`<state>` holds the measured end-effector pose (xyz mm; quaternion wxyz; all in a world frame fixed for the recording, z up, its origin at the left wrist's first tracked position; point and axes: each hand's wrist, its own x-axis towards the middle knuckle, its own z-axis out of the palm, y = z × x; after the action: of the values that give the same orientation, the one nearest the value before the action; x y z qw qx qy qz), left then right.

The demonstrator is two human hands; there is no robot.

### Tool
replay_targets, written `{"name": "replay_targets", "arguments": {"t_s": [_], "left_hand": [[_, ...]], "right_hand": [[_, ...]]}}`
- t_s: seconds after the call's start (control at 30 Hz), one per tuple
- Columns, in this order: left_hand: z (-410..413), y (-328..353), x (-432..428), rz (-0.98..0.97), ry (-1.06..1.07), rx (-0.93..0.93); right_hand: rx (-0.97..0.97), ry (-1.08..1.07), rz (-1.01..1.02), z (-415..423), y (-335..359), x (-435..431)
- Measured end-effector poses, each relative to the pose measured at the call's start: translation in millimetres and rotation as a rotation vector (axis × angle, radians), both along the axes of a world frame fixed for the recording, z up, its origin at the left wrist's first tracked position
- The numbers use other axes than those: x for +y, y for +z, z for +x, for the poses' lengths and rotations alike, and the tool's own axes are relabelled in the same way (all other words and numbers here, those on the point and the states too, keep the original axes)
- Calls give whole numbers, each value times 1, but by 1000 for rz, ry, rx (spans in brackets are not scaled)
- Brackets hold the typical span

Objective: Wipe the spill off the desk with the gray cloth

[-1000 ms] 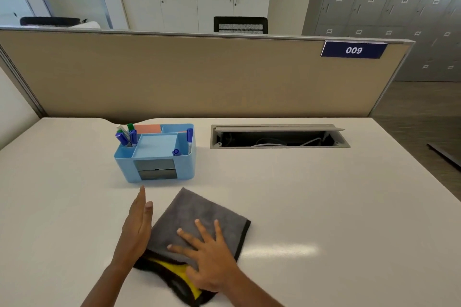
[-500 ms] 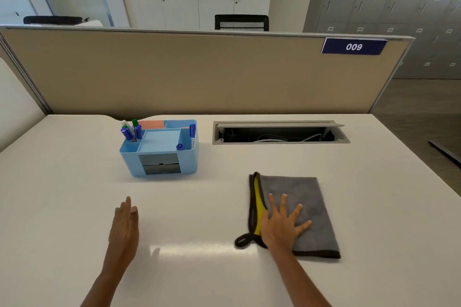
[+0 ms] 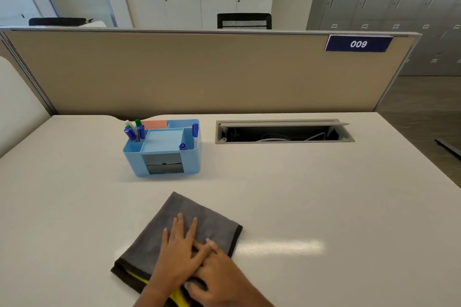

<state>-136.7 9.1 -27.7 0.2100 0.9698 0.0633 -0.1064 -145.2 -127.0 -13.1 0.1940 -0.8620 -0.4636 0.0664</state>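
Blue desk organizer (image 3: 161,154) standing toward the back left of the white desk (image 3: 324,194), split into several compartments. Left rear compartment packed with upright markers (image 3: 134,131), blue caps and one green showing. Orange pad (image 3: 154,124) tucked flat along the back section. One more blue marker (image 3: 195,132) upright in the right-hand slot, another blue cap (image 3: 182,146) poking up near the front right corner. Central tray bare. Gray drawer fronts on the side facing the camera. To the right of the organizer, a recessed cable tray (image 3: 284,132) with its lid tipped up, white cables lying inside.

Gray cloth (image 3: 199,217) spread flat on the near centre of the desk, in front of the organizer and well apart from it. Folded into a rough rectangle, turned diagonally: far corner aimed at the organizer, long axis running from near left to far right. Dark trim along the right edge; yellow underside peeking out at the near end.

Left hand (image 3: 178,254) laid flat on the cloth, fingers spread, gripping nothing. Right hand (image 3: 219,274) pressed down beside it, fingertips overlapping the left hand's fingers, palm down, likewise not clutching the fabric.
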Motion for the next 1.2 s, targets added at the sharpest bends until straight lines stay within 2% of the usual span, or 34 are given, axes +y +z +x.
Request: {"name": "replay_targets", "arguments": {"t_s": [0.07,0.17,0.3,0.47,0.57,0.67,0.77,0.87,1.03,1.1,1.2], "left_hand": [[2,-4,-8,70,-1,24],[9,-7,-7,125,-4,29],[11,-5,11,158,48,-11],[-18,1,34,189,362,-12],[-41,-7,19,222,518,74],[-56,-14,-12,242,571,131],[-67,-17,-59,53,443,-89],[-65,-13,-113,33,245,-243],[-33,0,-167,104,57,-169],[-19,4,-168,97,18,-84],[5,-1,-146,114,-5,-76]], "right_hand": [[31,-28,70,4,-2,-25],[-64,-189,131,9,-10,-59],[-87,-453,210,19,-17,-100],[29,-967,84,30,-17,-164],[9,-1167,-34,28,-17,-200],[-41,-1175,-87,22,-12,-212],[-13,-1176,-111,24,-11,-210],[-2,-1197,-113,27,-12,-207],[39,-1152,-234,32,-17,-211],[75,-1141,-250,33,-19,-216],[79,-1146,-261,31,-15,-214]]}}
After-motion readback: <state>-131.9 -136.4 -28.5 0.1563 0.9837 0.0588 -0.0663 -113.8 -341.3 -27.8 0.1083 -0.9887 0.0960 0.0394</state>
